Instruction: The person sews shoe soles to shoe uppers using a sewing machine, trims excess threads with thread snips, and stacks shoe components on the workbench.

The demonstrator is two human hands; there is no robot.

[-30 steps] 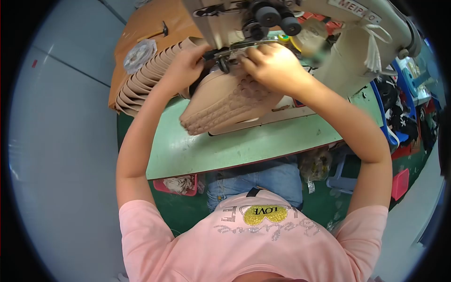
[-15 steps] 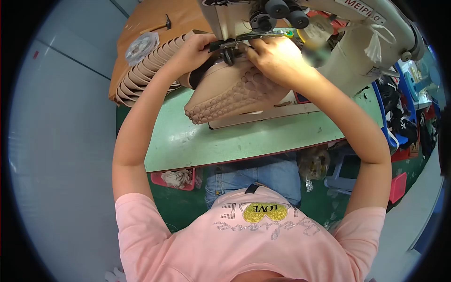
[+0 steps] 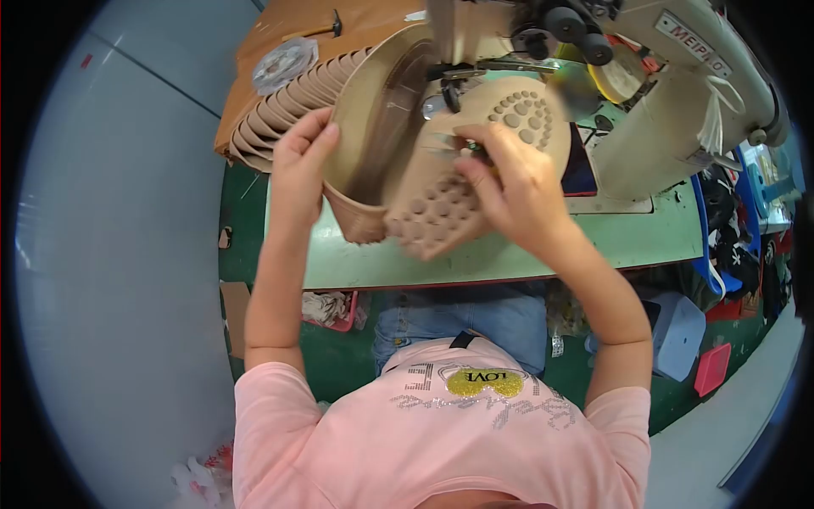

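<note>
Two beige shoe soles lie under the sewing machine's needle area (image 3: 451,89). The left sole (image 3: 356,110) shows its hollow inside and raised side wall. My left hand (image 3: 301,157) is closed on this wall, thumb against fingers. The right sole (image 3: 530,110) turns its underside with round studs up. Over its middle is my right hand (image 3: 521,182), closed around small thread snips (image 3: 445,144), whose silver blades are blurred and point left. Part of the snips is hidden in the fingers. I cannot tell whether the two soles are joined.
A row of nested beige soles (image 3: 288,106) stands at the left, beside a clear plastic bag (image 3: 284,65) and a hammer (image 3: 326,30). The machine body (image 3: 653,127) rises at the right. The green table's front edge (image 3: 500,276) runs before my lap.
The studded sole has turned and shifted right from under the machine; the hollow sole now shows. My left hand moved down and left, my right hand down with the snips.
</note>
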